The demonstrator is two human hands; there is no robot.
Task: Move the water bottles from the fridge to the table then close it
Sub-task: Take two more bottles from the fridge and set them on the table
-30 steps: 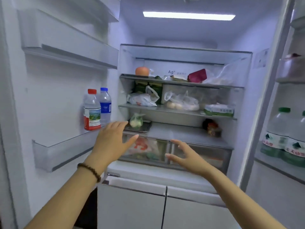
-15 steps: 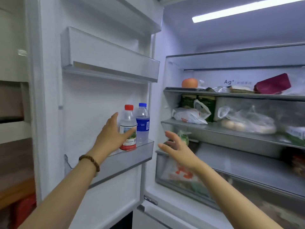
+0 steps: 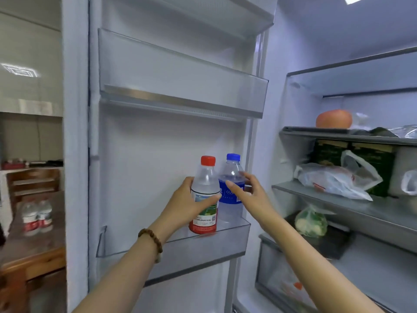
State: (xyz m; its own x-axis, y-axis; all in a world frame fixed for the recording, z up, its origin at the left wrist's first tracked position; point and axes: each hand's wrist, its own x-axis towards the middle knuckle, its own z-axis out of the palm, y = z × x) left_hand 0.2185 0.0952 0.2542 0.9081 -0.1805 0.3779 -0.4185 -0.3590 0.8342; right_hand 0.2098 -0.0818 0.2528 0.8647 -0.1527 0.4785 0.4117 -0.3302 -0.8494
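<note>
Already two water bottles (image 3: pixel 37 216) stand on the bench (image 3: pixel 33 251). Meanwhile, the left hand (image 3: pixel 189 204) grips the red-capped bottle (image 3: pixel 205 197) in the door shelf (image 3: pixel 180 247); the right hand (image 3: pixel 250 195), open, reaches the blue-capped bottle (image 3: pixel 231 190). Carrying both and closing the fridge door (image 3: pixel 158 143) remain.

We see a clear door bin (image 3: pixel 203 247) carrying two upright bottles, touching side by side: a red-capped bottle (image 3: pixel 205 177) and a blue-capped bottle (image 3: pixel 232 206) nearer the hinge. The upper bin (image 3: pixel 180 91) looks bare. Inside, the top shelf (image 3: pixel 327 131) bears an orange fruit (image 3: pixel 334 119); the middle shelf (image 3: pixel 338 201) holds a white bag (image 3: pixel 327 179) before dark green boxes (image 3: pixel 331 152). At far left, a wooden table (image 3: pixel 33 251) holds two blurred bottles (image 3: pixel 37 216).
</note>
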